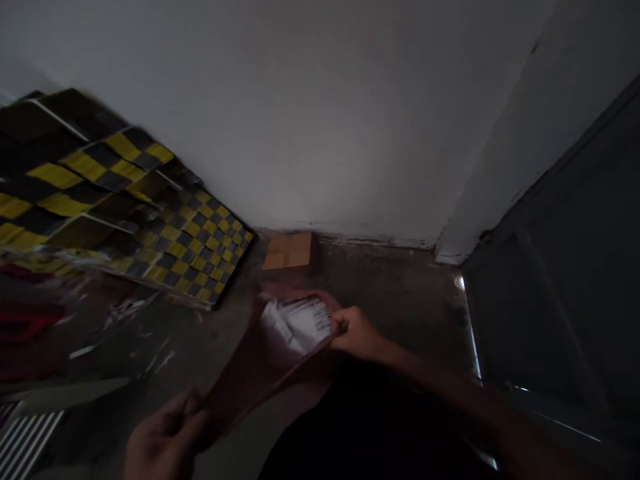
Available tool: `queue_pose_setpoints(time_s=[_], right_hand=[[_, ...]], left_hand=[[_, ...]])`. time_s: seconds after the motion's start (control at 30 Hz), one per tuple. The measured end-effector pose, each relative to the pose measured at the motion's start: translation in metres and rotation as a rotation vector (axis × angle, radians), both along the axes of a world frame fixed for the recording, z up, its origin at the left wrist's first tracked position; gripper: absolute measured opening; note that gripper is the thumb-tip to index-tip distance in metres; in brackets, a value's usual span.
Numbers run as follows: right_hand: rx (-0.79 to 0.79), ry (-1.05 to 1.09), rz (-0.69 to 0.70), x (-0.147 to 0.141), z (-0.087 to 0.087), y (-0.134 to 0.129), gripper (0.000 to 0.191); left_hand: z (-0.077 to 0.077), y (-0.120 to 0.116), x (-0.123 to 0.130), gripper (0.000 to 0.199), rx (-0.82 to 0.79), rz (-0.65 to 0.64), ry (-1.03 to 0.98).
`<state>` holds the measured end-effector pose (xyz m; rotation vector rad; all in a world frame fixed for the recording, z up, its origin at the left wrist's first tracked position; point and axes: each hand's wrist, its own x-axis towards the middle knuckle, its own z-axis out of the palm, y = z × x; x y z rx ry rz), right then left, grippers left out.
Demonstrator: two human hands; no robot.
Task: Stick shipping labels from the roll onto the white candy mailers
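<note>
Cardboard box [287,251] on flr nr wall [350,120]; yellow/blk checkered panels [200,240] L of it.

A storeroom, seemingly (scraps litter the dim floor [395,293] beside 1 carton [287,251]).

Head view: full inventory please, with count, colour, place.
Bag: one, dull reddish, held open between both hands
Contents: count unclear, white with dark marks, inside bag
Box: one, brown, floor by wall
Checkered panels: several, yellow and dark, left
Scraps: many, whitish, floor at left
Red item: at least one, blurred, left edge
Striped item: one, light and dark, bottom left
Wall: white-grey, behind
Floor: dark grey, below
Door-like panel: one, dark, right
Clothing: black, bottom centre
Left hand: one, bare, bag's near end
Right hand: one, bare, bag's rim
</note>
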<state>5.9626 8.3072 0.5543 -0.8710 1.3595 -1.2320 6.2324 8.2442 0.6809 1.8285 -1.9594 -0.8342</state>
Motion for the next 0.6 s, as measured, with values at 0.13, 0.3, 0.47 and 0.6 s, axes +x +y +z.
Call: queue_pose_setpoints(time_s=[0.13,0.3,0.47,0.6], right_hand=[[0.057,0.273,-0.115,-0.067,0.021,0.017,0.013],[0.125,0.440,-0.576,-0.132,0.012,0.062,0.016],[0.261,0.544,-0.821,-0.200,-0.037,0.094,0.023],[0.332,0.675,-0.919,-0.293,-0.096,0.089,0.019]], left_hand=[[-0.027,-0.023,-0.069,0.031,0.185,-0.153,0.268],[-0.072,-0.069,-0.181,0.025,0.335,-0.572,0.520],[-0.113,-0.093,-0.307,0.022,0.546,-0.918,0.612],[-0.142,-0.101,-0.424,0.021,0.623,-1.110,0.647]])
